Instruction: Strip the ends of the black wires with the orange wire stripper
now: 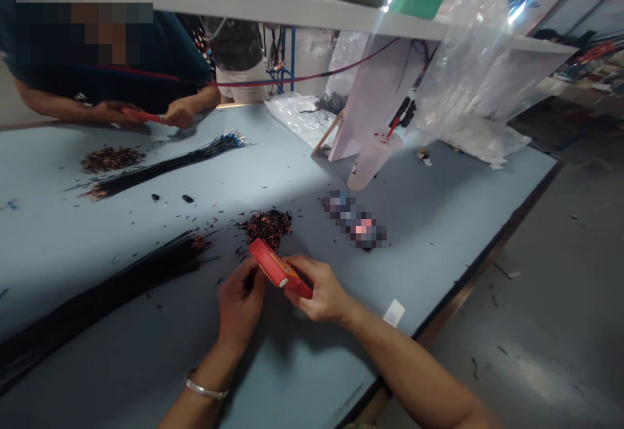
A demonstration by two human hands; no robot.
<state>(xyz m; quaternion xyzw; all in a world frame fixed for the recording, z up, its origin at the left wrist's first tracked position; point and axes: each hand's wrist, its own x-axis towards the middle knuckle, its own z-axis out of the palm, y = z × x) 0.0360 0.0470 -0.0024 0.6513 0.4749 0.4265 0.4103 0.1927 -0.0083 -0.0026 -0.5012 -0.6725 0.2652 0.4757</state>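
My right hand (pixel 316 286) grips a red wire stripper (pixel 275 268) by its handles, with the tool's head pointing up and to the left. Close against that head, my left hand (pixel 238 302) is closed, thumb and fingers together. What it pinches is hidden by the fingers and the tool. Just beyond the stripper lies a pile of short black and copper-coloured scraps (pixel 268 226). To the left, a thick bundle of black wires (pixel 117 296) stretches across the table, its frayed tips toward the scraps.
Across the table (pixel 302 179), a co-worker's hands (pixel 180 112) hold another red tool (pixel 141 115). A second wire bundle (pixel 166 168) and scrap pile (pixel 112 158) lie there. A plastic cup (pixel 373 159) holds tools near the shelf upright. Overhead runs a white shelf (pixel 273 10).
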